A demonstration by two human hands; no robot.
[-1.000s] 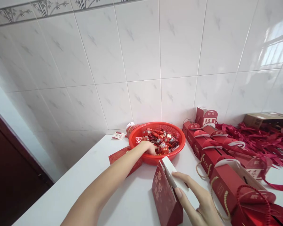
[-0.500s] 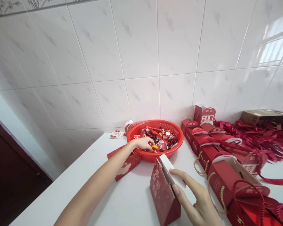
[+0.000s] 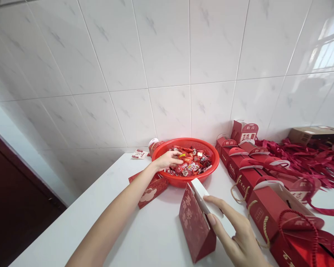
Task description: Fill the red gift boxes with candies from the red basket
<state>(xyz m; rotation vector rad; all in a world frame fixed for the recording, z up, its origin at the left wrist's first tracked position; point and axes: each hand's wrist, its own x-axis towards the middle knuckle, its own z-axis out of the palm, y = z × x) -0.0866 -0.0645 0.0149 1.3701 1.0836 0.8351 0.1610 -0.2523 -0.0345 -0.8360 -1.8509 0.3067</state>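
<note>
My left hand (image 3: 168,160) reaches into a red plastic basket (image 3: 215,163) heaped with wrapped candies (image 3: 193,167). Its thumb and fingers close around a red and yellow wrapped candy (image 3: 182,155) at their tips, partly hidden. Nearer to me, a dark red paper gift box (image 3: 196,226) with pale lettering stands on the table, its top parted and a white inner flap showing. My right hand (image 3: 233,230) grips this box by its upper right edge, thumb and index finger at the opening.
A flat red box (image 3: 153,191) lies left of the basket. Rows of red gift boxes (image 3: 256,185) with rope handles line the right side. Behind them are dark red ribbons (image 3: 300,159) and a cardboard carton (image 3: 303,136). A printed card (image 3: 139,154) lies near the tiled wall.
My left hand has lifted slightly and moved toward the back of the basket, with the red and yellow candy at its fingertips. My right hand keeps its hold on the gift box.
</note>
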